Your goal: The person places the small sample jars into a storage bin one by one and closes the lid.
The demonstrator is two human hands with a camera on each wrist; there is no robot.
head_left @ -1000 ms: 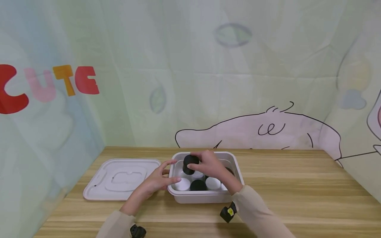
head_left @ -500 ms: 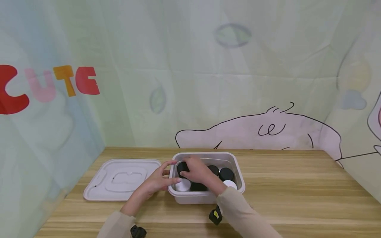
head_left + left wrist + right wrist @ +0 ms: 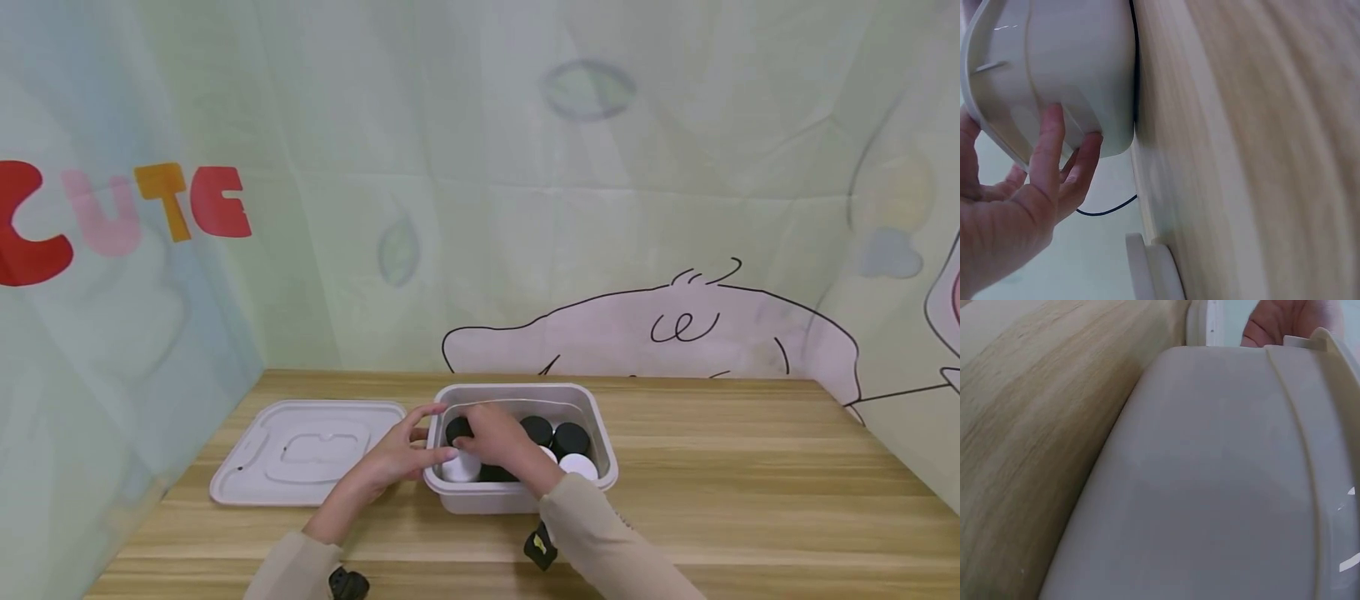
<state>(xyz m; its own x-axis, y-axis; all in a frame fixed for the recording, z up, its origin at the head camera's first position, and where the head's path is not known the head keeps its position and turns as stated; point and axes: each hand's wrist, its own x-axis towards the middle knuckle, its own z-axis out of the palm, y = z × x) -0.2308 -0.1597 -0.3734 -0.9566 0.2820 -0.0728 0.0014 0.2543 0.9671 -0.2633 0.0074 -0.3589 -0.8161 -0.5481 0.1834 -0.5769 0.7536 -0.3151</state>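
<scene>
A white plastic box stands on the table with several black and white cylinders inside. At its left end my left hand holds the rim, thumb over the front corner and index finger at the far one. Other fingers of the left hand touch the outer wall in the left wrist view. My right hand reaches down into the box and grips a black cylinder at the left side. Directly in front of that is a white cylinder. The right wrist view shows the box wall but not the right hand.
The box's white lid lies flat on the wooden table, left of the box. Inside the box, black cylinders and a white cylinder fill the right part. A printed curtain hangs behind the table.
My right hand has moved left and down with the black cylinder, from above the others to low inside the box's left side. The left hand has stayed on the rim.
</scene>
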